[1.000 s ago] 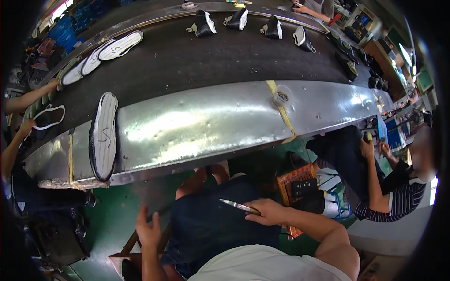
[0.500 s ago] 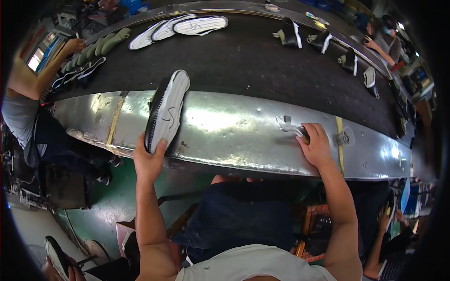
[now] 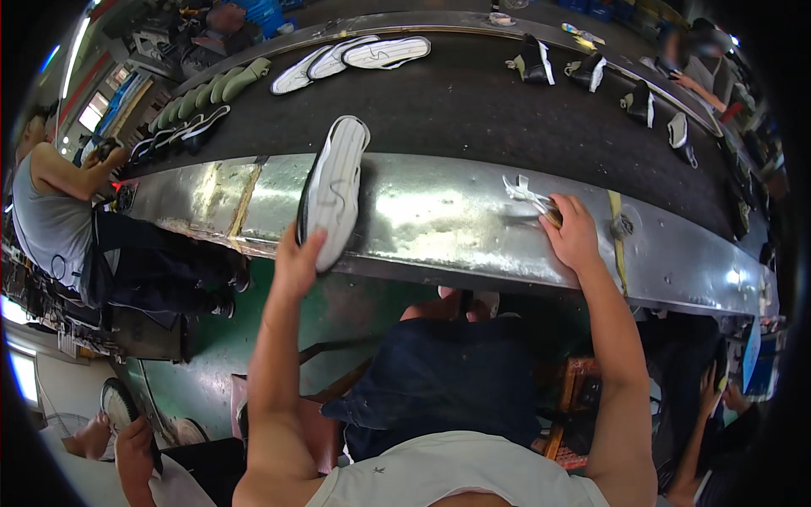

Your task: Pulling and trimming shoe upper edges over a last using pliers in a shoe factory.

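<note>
My left hand (image 3: 302, 260) grips a black shoe (image 3: 336, 194) by its near end, thumb on its white underside. That underside faces me, with a curved dark line drawn on it. The shoe is held over the bench's metal edge. My right hand (image 3: 574, 232) is closed round the handles of silver lasting pliers (image 3: 530, 196), their jaws pointing left and away from me above the metal. A small round container with dark contents (image 3: 623, 225) sits just right of this hand.
White-bottomed shoes (image 3: 387, 53) lie across the dark belt (image 3: 448, 118). Green shoes (image 3: 215, 91) line up at far left, black-and-white ones (image 3: 534, 61) at far right. A yellowish strap (image 3: 618, 253) crosses the metal edge (image 3: 448, 182). Co-workers (image 3: 59, 203) are on both sides.
The shoe has rolled so more of its white underside and less of its black side shows. My right hand still holds the pliers. The whole view has shifted slightly.
</note>
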The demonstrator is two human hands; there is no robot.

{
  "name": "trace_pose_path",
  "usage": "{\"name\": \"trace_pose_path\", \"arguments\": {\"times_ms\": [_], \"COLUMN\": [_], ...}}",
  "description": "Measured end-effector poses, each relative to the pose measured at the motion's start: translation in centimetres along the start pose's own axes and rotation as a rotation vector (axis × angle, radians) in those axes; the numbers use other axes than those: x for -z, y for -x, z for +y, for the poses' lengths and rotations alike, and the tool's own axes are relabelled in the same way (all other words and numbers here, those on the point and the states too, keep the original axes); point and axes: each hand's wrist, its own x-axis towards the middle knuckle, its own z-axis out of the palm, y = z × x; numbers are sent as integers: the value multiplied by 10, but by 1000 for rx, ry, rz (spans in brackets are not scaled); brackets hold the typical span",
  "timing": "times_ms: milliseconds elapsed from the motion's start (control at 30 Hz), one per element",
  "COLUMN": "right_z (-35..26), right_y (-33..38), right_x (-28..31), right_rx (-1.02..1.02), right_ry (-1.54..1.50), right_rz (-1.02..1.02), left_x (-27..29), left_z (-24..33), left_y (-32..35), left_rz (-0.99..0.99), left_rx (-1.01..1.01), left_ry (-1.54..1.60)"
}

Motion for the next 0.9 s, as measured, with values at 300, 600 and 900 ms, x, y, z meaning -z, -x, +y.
{"name": "trace_pose_path", "arguments": {"times_ms": [300,600,900], "right_z": [-69,-128,-171], "right_y": [91,264,215], "right_x": [25,-10,1], "right_rx": [-196,-794,-402], "right_ry": [-248,-1202,-1159], "right_rz": [203,-272,-417], "left_x": [-70,-112,-130], "left_z": [-25,-87,-1], "left_y": [220,335,221], "left_rz": [-538,-949,-815], "left_rx": [309,205,57], "left_ry": [494,23,252]}}
